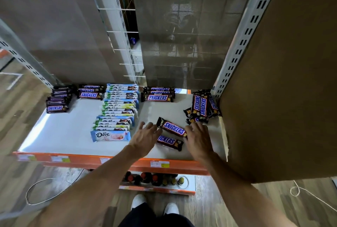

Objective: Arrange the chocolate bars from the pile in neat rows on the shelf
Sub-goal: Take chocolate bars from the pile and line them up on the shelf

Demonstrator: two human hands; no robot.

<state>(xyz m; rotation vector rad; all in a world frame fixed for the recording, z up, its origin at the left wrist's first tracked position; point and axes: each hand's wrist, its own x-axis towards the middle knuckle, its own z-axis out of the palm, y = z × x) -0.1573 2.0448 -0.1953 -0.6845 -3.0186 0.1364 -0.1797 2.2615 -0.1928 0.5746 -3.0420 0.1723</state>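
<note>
As the left grip (145, 135) and right grip (197, 138), both released, bracket a tilted Snickers bar (172, 128) at the shelf (63, 132) front, seemingly to square it, the pile (202, 107) lies just beyond.

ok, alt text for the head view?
The left hand and right hand reach across a white shelf to a loose Snickers bar lying askew beside a second one. Behind are a row of Dove bars, Snickers stacks and a jumbled Snickers pile at the right.
</note>
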